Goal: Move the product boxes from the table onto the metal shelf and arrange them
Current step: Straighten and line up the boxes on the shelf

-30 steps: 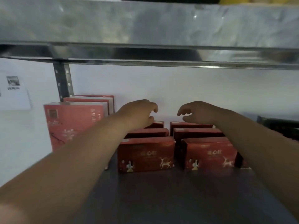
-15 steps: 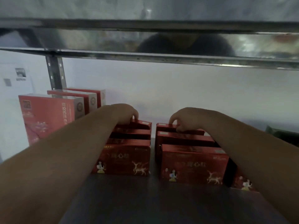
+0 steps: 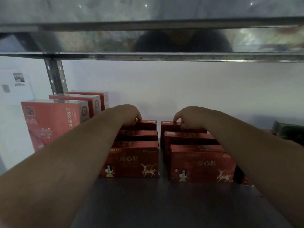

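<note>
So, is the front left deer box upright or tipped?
Upright. The front left deer box stands on the shelf, printed face forward, top level.

Seven dark red boxes (image 3: 131, 159); three taller pink boxes (image 3: 49, 125); two hands (image 3: 130, 115).

Shop stockroom: metal shelf (image 3: 148, 203) holding rows of identical red product boxes (image 3: 133, 160).

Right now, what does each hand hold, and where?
Left hand grips rear left box by its top edge; right hand grips rear right box likewise.
</note>
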### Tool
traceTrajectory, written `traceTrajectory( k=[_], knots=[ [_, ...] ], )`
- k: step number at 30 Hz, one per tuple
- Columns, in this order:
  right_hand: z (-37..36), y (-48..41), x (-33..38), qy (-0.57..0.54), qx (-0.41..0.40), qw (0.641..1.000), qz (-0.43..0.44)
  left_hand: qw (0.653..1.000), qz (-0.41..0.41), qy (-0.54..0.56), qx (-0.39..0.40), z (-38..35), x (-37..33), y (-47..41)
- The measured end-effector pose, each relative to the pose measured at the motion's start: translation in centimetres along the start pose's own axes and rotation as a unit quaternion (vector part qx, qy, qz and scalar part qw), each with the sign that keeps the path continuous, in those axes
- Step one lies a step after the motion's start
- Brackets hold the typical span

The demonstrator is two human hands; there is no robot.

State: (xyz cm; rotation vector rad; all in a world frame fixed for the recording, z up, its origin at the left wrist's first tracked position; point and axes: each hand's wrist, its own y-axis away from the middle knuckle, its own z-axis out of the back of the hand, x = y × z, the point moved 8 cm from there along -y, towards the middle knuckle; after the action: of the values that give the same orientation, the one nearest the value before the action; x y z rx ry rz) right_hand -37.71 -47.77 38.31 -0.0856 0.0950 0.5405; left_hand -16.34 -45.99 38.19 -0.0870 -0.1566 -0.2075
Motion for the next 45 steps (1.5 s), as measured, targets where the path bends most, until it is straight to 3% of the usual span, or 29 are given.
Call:
traceTrajectory(
  k=[21,27,35,45],
  knots=[
    [0.3,1.4,0.3,-0.017,0.006,0.999,-0.031,1.000,0.024,-0.020,-0.002,0.0,0.7,0.2],
    [2.5,3.5,1.2,-0.095,-0.034,0.995,0.014,1.000,-0.001,0.009,-0.027,3.1,-0.2,1.8],
    [1.2,6.0,1.7,-0.082,0.064,0.995,0.003,0.987,-0.049,0.083,0.128,1.8,-1.9,5.7],
    [0.5,4.9,2.4,-0.038,-0.004,0.999,-0.004,0.997,-0.047,0.005,0.059,1.0,-1.6,5.7]
  ],
)
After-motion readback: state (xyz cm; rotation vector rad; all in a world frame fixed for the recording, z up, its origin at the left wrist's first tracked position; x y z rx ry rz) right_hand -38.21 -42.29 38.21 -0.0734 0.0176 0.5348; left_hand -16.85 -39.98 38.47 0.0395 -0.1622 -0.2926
